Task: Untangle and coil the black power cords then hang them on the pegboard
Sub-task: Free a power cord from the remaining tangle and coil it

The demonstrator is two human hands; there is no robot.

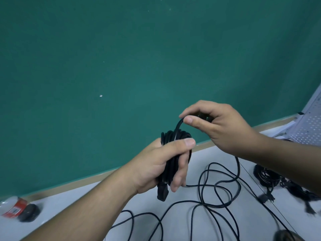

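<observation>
We can read no words or numbers here. The red label on the clear bottle lying on the worktop bears a pale patch, too blurred to read.

**One cord half coiled, the rest still in knots**

A black power cord is wound into a tight upright bundle of several turns, gripped round its middle by the left hand. Its chunky plug pokes out below the fist. One strand arcs up off the top of the bundle into the pinch of the right hand. The uncoiled tail drops to the table and sprawls there in wide, crossing loops. Further right lies a separate heap of tangled black cords, plugs sticking out. The white perforated pegboard stands tilted at the far right edge, nothing visibly hanging on it.
</observation>
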